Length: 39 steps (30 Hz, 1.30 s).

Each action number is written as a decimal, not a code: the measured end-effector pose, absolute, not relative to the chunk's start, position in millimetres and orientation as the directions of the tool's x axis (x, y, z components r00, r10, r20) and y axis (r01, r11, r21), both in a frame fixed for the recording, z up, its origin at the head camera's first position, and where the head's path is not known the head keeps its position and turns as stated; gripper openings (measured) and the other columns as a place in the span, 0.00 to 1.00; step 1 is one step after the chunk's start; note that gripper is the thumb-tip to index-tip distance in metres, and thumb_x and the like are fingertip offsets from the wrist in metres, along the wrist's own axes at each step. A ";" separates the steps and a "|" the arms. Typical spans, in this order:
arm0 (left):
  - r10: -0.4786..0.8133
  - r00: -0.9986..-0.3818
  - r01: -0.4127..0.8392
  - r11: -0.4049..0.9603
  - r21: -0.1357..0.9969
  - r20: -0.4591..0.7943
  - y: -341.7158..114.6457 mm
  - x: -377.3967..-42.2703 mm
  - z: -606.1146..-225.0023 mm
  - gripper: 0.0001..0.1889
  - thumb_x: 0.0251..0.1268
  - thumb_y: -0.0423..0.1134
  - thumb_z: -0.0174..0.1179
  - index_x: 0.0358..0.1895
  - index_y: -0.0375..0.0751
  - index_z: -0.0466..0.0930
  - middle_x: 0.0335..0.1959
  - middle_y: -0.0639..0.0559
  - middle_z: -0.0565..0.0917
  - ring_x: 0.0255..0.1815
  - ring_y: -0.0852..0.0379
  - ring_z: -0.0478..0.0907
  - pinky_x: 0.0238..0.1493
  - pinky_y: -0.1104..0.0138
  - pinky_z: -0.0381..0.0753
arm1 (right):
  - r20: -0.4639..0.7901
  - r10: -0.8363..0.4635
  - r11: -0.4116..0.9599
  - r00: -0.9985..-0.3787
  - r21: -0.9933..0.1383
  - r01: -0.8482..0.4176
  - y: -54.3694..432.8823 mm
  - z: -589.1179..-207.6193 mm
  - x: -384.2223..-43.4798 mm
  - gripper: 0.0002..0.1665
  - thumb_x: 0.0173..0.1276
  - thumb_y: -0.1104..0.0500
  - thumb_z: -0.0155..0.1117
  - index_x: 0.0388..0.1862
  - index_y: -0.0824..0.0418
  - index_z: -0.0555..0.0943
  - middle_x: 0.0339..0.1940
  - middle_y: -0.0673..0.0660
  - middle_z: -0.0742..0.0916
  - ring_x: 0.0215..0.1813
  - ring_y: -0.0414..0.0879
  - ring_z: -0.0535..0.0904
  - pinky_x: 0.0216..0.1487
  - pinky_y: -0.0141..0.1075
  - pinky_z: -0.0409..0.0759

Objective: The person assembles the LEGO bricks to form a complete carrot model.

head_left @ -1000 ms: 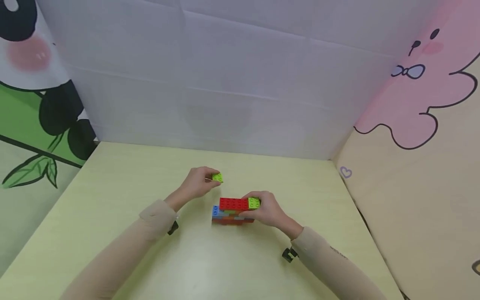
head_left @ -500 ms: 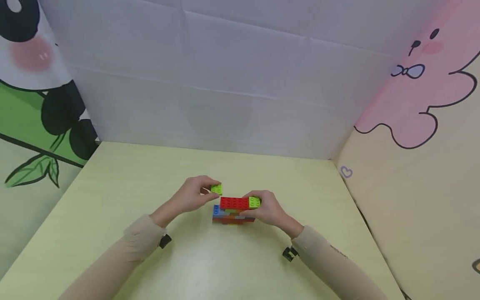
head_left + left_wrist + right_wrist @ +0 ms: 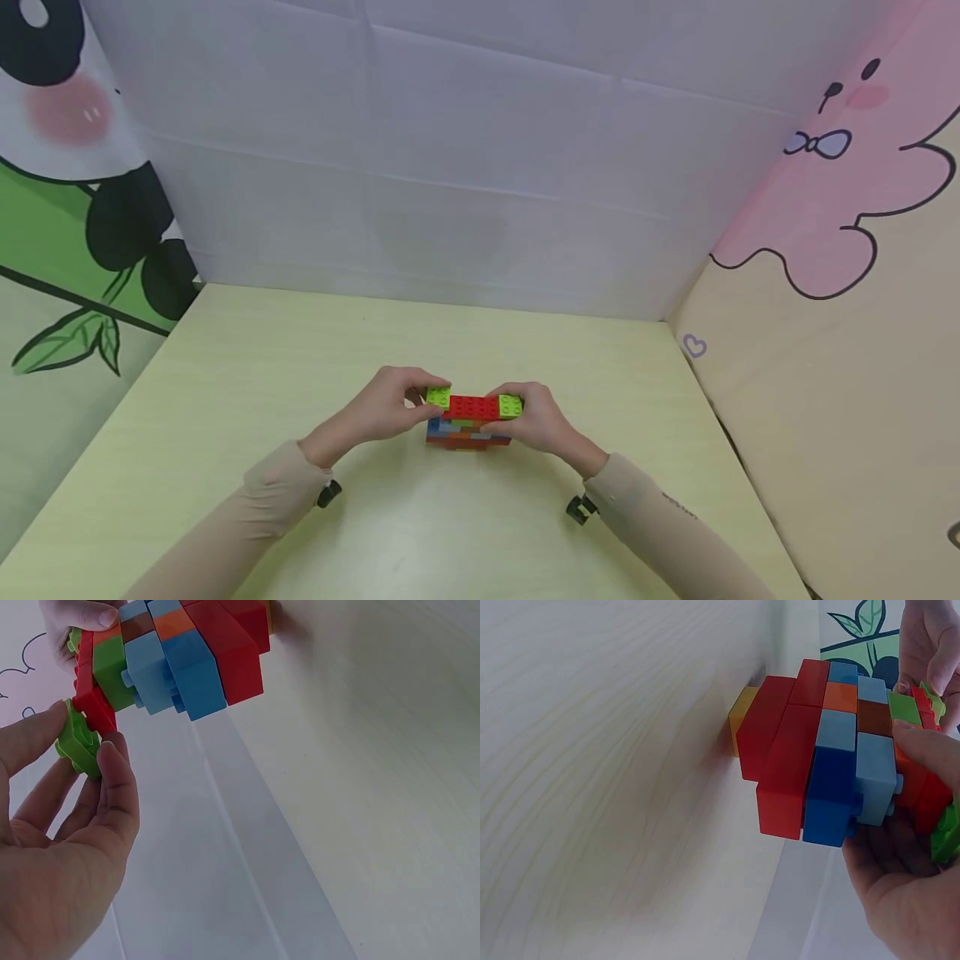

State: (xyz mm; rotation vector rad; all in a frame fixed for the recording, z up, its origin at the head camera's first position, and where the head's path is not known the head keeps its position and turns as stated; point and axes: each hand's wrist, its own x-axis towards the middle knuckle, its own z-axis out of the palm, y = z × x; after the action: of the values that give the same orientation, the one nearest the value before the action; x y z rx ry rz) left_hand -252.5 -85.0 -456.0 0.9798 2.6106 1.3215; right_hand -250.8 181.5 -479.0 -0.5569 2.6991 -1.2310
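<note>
A multi-layered toy brick structure point(image 3: 461, 442) stands on the table, topped by a long red brick point(image 3: 474, 407). My left hand point(image 3: 382, 406) pinches a small lime-green brick point(image 3: 438, 395) between thumb and fingers at the red brick's left end. In the left wrist view this green brick point(image 3: 78, 741) looks slightly tilted against the red one; whether its studs are joined I cannot tell. My right hand point(image 3: 542, 423) grips the structure's upper right part, thumb in front, fingers behind. Another lime-green brick point(image 3: 511, 406) sits on top there. Red, blue and orange layers point(image 3: 840, 750) show below.
The pale wooden table point(image 3: 405, 533) extends on all sides of the structure. A whitish sheet point(image 3: 487, 167) hangs along the back edge. Printed cartoon panels point(image 3: 825, 208) stand at the right and left. A small dark wrist device point(image 3: 328, 493) sits under each cuff.
My left hand has brought the lime-green brick toward me, from behind the structure to the left end of its top. My right hand has kept its grip in place.
</note>
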 end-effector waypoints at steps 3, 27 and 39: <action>0.561 -0.797 0.515 0.432 0.741 0.227 -83.5 -251.5 -455.4 0.19 0.55 0.36 0.70 0.52 0.42 0.83 0.43 0.57 0.83 0.35 0.61 0.77 0.37 0.68 0.79 | 0.044 -0.378 0.605 -0.925 -0.744 -0.282 181.5 -479.3 -251.1 0.21 0.49 0.51 0.79 0.43 0.51 0.84 0.39 0.44 0.83 0.41 0.45 0.76 0.36 0.36 0.79; 0.576 -0.777 0.582 0.501 0.640 0.255 -77.1 -252.3 -456.1 0.18 0.52 0.37 0.72 0.49 0.41 0.85 0.38 0.59 0.83 0.27 0.63 0.73 0.28 0.69 0.76 | 0.072 -0.405 0.579 -0.912 -0.751 -0.317 180.4 -476.7 -249.9 0.21 0.49 0.53 0.79 0.42 0.54 0.84 0.36 0.46 0.84 0.36 0.44 0.77 0.32 0.37 0.79; 0.566 -0.793 0.554 0.514 0.655 0.226 -76.7 -254.6 -458.4 0.19 0.53 0.37 0.71 0.50 0.41 0.84 0.38 0.59 0.83 0.27 0.62 0.74 0.29 0.69 0.77 | 0.069 -0.404 0.575 -0.912 -0.756 -0.312 180.9 -477.8 -250.3 0.20 0.50 0.53 0.79 0.42 0.54 0.84 0.37 0.46 0.84 0.37 0.45 0.77 0.32 0.37 0.79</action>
State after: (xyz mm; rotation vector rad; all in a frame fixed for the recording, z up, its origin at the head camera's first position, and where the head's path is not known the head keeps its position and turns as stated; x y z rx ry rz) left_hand -254.6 -76.7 -458.4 1.0057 2.7189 1.1672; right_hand -250.3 180.9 -477.8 -0.6137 2.6881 -1.2564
